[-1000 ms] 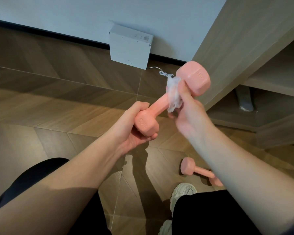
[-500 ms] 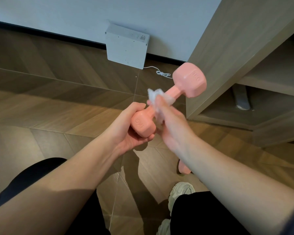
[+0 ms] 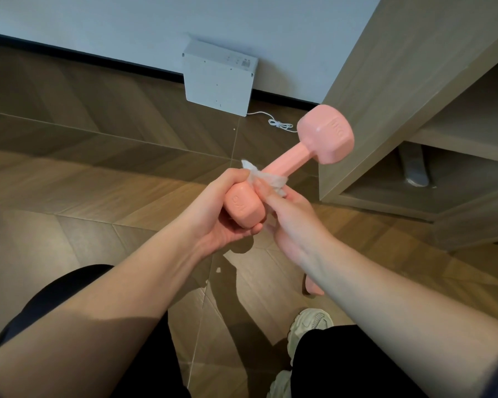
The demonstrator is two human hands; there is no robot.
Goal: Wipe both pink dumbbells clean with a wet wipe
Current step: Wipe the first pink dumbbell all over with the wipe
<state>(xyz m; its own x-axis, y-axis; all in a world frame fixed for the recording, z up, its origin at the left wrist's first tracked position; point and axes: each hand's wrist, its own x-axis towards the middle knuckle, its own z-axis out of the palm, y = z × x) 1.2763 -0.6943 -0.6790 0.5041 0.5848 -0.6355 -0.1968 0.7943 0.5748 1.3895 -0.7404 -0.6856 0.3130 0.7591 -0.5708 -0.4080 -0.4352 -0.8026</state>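
Observation:
A pink dumbbell (image 3: pixel 293 162) is held in the air, slanting up to the right. My left hand (image 3: pixel 222 214) grips its near head. My right hand (image 3: pixel 288 216) pinches a crumpled white wet wipe (image 3: pixel 266 178) around the handle, right beside the near head. The far head hangs free near the wooden cabinet. A second pink dumbbell (image 3: pixel 312 287) lies on the floor; only a small piece shows under my right forearm.
A wooden cabinet (image 3: pixel 400 90) with open shelves stands at the right. A white box (image 3: pixel 217 81) leans against the wall, with a white cable (image 3: pixel 276 122) on the wood floor. My black trousers and a pale sneaker (image 3: pixel 309 326) are below.
My right hand has slid the wipe down the handle from the far head to the near head. The floor dumbbell is now mostly hidden by my forearm.

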